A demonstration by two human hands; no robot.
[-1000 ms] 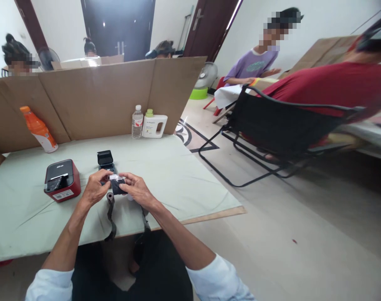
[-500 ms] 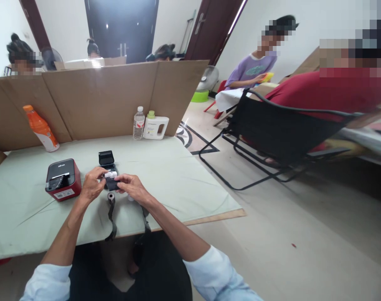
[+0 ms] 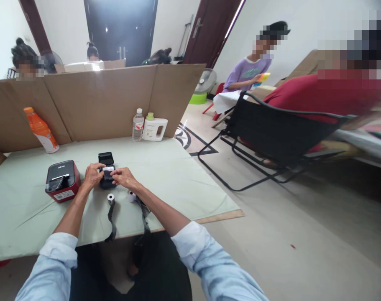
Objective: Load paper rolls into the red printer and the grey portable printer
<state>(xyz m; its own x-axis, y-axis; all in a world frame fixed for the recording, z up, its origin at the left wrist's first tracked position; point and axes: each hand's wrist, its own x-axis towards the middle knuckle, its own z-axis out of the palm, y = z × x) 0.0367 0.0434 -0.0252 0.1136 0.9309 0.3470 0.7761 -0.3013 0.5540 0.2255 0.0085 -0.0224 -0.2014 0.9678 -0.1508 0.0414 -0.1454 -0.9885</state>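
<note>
A small black printer lies on the table with its lid tipped up at the back. A white paper roll with a dark strip sits in its opening. My left hand pinches the roll's left end with closed fingers. With fingers pinched together, my right hand holds the right edge of the dark strip. Nearer me, a second roll trails a dark strip over the table edge. Another roll with a similar tail rests below my right wrist.
Left of my hands stands a red and black printer. An orange bottle, a clear water bottle and a white jug stand along the cardboard screen. A black folding chair and other people are to the right.
Both hands have moved slightly away from me, lowering the roll and its strip into the black printer. More of the roll below my right wrist now shows.
</note>
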